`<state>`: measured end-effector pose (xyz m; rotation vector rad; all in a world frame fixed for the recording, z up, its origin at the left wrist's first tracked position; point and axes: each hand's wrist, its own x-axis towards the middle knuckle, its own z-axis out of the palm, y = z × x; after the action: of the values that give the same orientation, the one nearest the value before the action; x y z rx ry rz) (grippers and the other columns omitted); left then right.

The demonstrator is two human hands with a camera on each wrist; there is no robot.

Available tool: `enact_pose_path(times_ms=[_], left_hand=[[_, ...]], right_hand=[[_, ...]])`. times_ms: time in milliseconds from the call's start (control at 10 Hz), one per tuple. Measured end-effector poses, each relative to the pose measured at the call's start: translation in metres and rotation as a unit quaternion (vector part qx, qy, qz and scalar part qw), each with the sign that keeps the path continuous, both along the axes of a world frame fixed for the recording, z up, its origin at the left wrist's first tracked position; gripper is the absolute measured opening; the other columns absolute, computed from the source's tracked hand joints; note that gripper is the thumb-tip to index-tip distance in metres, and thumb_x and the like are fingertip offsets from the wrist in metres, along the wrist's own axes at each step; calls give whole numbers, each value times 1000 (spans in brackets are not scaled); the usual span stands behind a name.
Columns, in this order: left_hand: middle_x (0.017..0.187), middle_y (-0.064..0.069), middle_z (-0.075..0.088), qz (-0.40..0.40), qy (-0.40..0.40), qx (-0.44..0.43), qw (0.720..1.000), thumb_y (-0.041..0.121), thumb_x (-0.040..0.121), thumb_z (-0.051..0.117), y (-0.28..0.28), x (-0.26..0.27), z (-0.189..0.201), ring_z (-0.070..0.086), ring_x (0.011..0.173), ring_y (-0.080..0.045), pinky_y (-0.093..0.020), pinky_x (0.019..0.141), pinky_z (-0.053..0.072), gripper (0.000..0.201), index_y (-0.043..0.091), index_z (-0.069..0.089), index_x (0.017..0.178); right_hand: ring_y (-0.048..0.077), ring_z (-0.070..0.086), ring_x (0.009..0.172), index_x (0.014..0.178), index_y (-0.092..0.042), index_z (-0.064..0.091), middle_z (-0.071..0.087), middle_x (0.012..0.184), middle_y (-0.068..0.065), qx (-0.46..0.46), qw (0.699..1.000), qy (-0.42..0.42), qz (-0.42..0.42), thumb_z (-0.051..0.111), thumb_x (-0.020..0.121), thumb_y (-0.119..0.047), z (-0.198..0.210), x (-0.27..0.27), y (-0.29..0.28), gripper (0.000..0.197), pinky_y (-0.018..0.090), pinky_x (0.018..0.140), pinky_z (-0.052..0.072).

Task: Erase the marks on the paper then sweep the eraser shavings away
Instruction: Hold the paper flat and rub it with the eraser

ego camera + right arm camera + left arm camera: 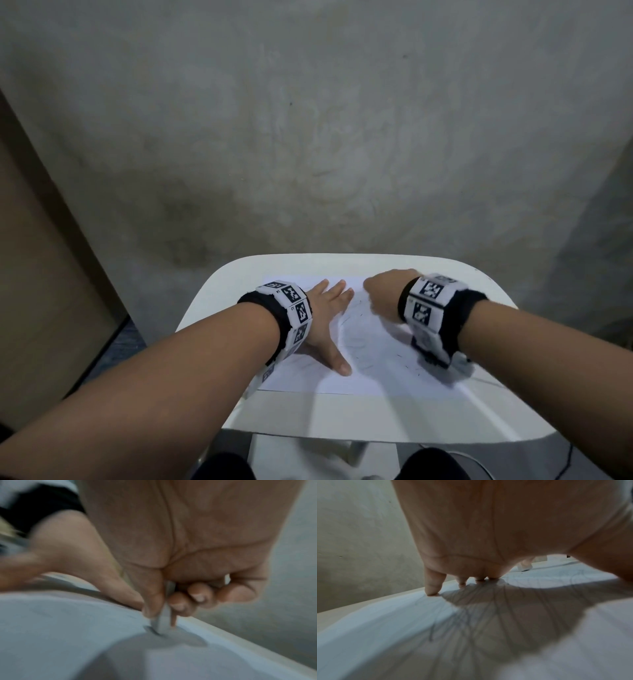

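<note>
The paper [370,342] lies flat on the white table [342,414], bearing faint pencil marks [356,346] near its middle and dark eraser shavings [407,368] on its right part. The left hand [325,315] rests on the paper's left part, fingers straight and spread. The right hand [385,291], over the paper's far edge, curls around a pale eraser [162,623], pinched against the sheet. Both wristbands [294,308] carry black-and-white square codes, unreadable.
</note>
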<state>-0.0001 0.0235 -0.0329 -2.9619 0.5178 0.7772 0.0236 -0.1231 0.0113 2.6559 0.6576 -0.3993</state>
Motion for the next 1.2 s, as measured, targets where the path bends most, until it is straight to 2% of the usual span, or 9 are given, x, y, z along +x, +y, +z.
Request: enact_pose_path(times_ms=[100,300,400,500,600,700,800,1000,1200], left_hand=[[162,7,-25,7,-3,-9,1000,69,65,77,-2,0,-1,-23,149,-20,-53,118,-3,137,29,-18,155],[161,7,-26,3,3,-2,1000,72,66,75,-1,-1,1,-22,149,-22,-56,118,-1,137,28,-21,154],[161,8,-25,20,0,-19,1000,67,66,78,-3,-2,4,-22,149,-19,-51,119,-3,136,30,-19,155],[161,6,-27,0,5,3,1000,72,68,73,-2,-2,5,-23,149,-21,-53,118,-2,135,27,-21,154],[162,5,-26,4,4,-7,1000,70,67,75,-3,-3,5,-22,149,-21,-51,118,-2,135,28,-19,155],[161,9,-26,15,-1,-8,1000,69,66,77,-1,-1,2,-23,149,-18,-51,119,-2,136,30,-18,155],[161,7,-28,-1,4,18,1000,75,66,72,1,1,-1,-23,149,-21,-56,118,0,137,27,-22,154],[162,7,-26,-5,-1,3,1000,72,66,74,0,2,-1,-22,149,-21,-53,118,-2,136,26,-19,155],[162,4,-25,-2,-12,6,1000,71,66,75,-4,1,-3,-21,149,-22,-52,118,-1,136,25,-17,156]], right_hand=[[32,51,123,134,-7,48,52,134,16,50,994,89,44,49,97,-18,-2,-32,17,38,38,97,42],[27,60,105,117,-12,58,63,118,6,18,1000,9,-1,50,94,-22,0,-9,9,27,34,80,45],[34,54,119,131,-6,51,56,129,16,66,993,82,53,51,96,-21,-5,-29,21,38,39,92,44],[26,61,100,121,-9,59,65,114,5,13,999,36,8,51,95,-26,-2,-2,12,32,32,77,45],[29,60,103,123,-9,57,63,111,5,26,999,23,31,53,93,-25,-4,-11,17,34,36,81,46],[34,49,125,135,-5,47,51,135,16,44,993,93,56,52,96,-22,-6,-23,24,43,40,100,40],[25,58,113,124,-9,56,61,125,6,-6,1000,15,6,50,96,-24,3,-3,7,32,34,92,46],[31,51,123,135,-6,47,52,135,14,27,995,84,42,49,98,-23,0,-29,13,41,36,96,41],[27,52,121,131,-11,49,56,130,7,-4,997,43,61,54,94,-23,2,-42,19,39,37,96,41]])
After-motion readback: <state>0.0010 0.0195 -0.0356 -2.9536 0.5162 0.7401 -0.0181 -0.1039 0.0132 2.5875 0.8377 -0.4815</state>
